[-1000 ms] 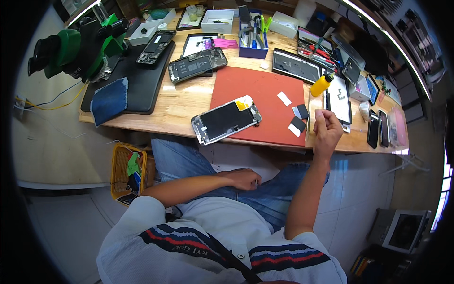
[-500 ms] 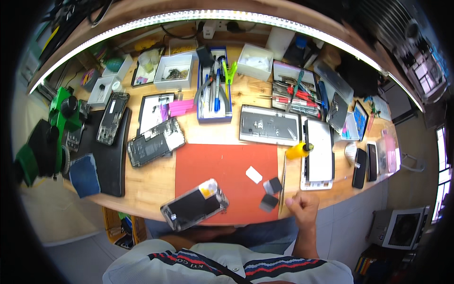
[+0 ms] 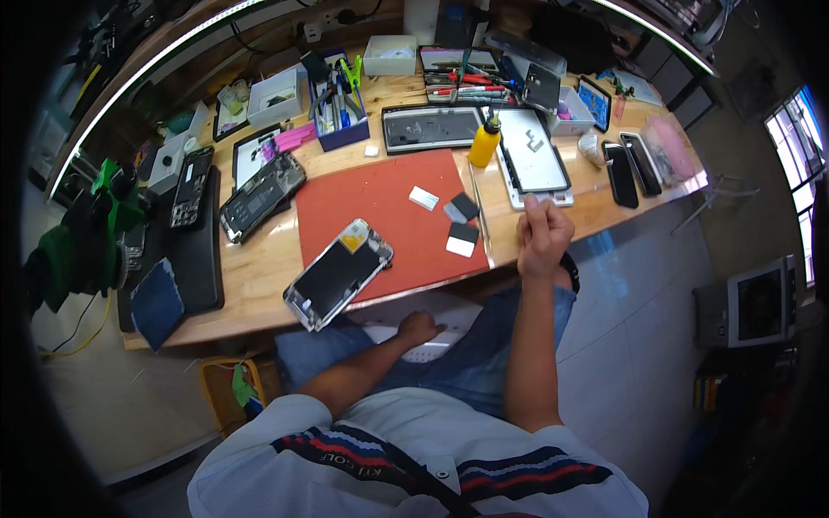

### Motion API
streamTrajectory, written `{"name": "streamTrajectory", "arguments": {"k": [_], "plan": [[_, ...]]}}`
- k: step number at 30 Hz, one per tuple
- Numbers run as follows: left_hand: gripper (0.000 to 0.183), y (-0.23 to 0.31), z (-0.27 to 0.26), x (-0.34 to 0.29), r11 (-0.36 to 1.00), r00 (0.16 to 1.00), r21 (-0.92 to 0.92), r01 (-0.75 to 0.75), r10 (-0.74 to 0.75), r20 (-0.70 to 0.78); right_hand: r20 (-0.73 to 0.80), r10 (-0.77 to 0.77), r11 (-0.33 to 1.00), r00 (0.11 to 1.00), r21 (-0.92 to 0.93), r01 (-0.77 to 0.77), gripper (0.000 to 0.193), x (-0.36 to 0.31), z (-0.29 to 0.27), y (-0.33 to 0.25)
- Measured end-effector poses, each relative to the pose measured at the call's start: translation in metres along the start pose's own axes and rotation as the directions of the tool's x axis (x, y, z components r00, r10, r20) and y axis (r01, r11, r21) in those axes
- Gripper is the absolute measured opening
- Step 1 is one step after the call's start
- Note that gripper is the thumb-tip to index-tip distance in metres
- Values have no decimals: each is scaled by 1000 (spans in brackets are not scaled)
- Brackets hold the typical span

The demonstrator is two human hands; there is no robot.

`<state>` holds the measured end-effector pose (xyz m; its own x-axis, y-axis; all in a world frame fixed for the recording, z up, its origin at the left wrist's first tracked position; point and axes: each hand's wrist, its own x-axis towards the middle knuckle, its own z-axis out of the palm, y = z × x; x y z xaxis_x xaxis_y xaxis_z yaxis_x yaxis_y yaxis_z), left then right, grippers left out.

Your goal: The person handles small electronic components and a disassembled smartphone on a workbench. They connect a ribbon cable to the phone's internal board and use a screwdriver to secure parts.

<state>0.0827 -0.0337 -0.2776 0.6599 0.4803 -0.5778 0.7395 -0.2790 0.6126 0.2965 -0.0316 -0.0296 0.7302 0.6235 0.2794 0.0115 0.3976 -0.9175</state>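
Note:
My right hand (image 3: pixel 544 239) is raised at the table's front edge, thumb and fingers curled together; anything inside is hidden. It is nearest a white tablet frame (image 3: pixel 549 199). My left hand (image 3: pixel 419 330) hangs low between my thighs, below the tabletop, over a white surface with small holes; most of its fingers are hidden. An opened phone (image 3: pixel 339 274) with a black inside lies tilted across the near left of a red mat (image 3: pixel 389 190), apart from both hands. On the mat's right are a white card (image 3: pixel 423 198) and two grey-and-white pieces (image 3: pixel 462 239). Tweezers (image 3: pixel 480 207) lie along its right edge.
A yellow bottle (image 3: pixel 485 142) stands beyond the tweezers. Opened phones (image 3: pixel 262 197) lie left of the mat. A blue tool box (image 3: pixel 344 134), white boxes (image 3: pixel 390 55) and screwdrivers (image 3: pixel 466 86) line the back. A green microscope (image 3: pixel 112 194) stands at far left.
The view has tilted downward and turned, so the table sits higher. My left hand has come into clear sight below the table edge. My right hand stays closed near the tablet frame.

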Motion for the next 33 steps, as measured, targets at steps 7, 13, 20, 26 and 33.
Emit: {"name": "streamTrajectory", "arguments": {"k": [7,13,20,26,33], "plan": [[19,-49,-23,96,816,695,-172,-551,335,-636,-87,-402,878,911,-320,357,33,-12,41,1],[31,59,-99,33,756,842,490,-433,534,-81,-349,-274,960,896,-154,234,36,-15,28,3],[34,0,-95,-5,709,977,704,34,-171,125,-271,-126,991,954,6,132,43,-19,16,-11],[37,2,-74,-38,687,923,714,134,-349,163,-14,-24,983,1000,-184,21,40,-11,13,-7],[37,-21,-50,-53,534,785,838,-110,-470,402,265,176,984,948,-28,-175,40,-1,-15,-26]]}}
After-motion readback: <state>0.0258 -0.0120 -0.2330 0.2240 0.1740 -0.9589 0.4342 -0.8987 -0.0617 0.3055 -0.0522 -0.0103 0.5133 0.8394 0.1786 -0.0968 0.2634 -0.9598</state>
